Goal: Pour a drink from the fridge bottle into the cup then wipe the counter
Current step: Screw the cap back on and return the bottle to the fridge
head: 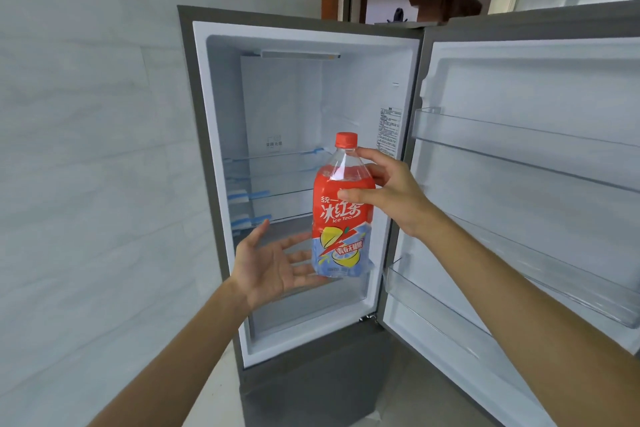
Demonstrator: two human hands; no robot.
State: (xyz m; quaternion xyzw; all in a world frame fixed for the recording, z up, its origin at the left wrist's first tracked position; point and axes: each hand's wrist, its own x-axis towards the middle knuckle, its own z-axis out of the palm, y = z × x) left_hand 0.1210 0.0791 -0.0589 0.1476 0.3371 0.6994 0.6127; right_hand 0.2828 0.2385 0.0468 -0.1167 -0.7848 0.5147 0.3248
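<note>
Wall [86, 114]: pale grey tiles fill the left side.
Fridge [221, 97]: grey cabinet with a white interior, standing open; glass shelves [277, 156] cross the middle of the compartment.
Door [519, 87]: swung out to the right, with clear bins [519, 146] along its inner face.
Bottle [341, 225]: red-labelled ice tea, nearly upright, held in the air in front of the fridge's shelves.
Right hand [398, 191]: grips the bottle's shoulder, thumb across the label, fingers curled round the far side.
Left hand [273, 267]: palm up, fingers straight and spread, fingertips hidden behind the bottle's base.
Cap [346, 139]: red, on the neck.
</note>
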